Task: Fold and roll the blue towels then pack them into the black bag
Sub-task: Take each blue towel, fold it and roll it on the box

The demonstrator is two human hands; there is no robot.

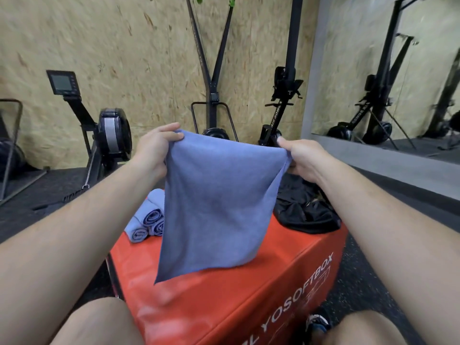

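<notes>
Fingers [171, 136]: pinching the blue towel [214, 202] by its top corners, both hands.
Rolled towels [146, 221]: three, far left on the red box [224, 295].
Left hand [153, 151]: grips left corner.
Blue towel: hangs between hands, over the box.
Right hand [305, 158]: grips right corner.
Black bag [306, 212]: far right on box.

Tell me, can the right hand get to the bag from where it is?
Probably yes. The bag lies on the box close below the right hand, nothing between them. That hand pinches a top corner of the towel, though, so it must let go first.
</notes>
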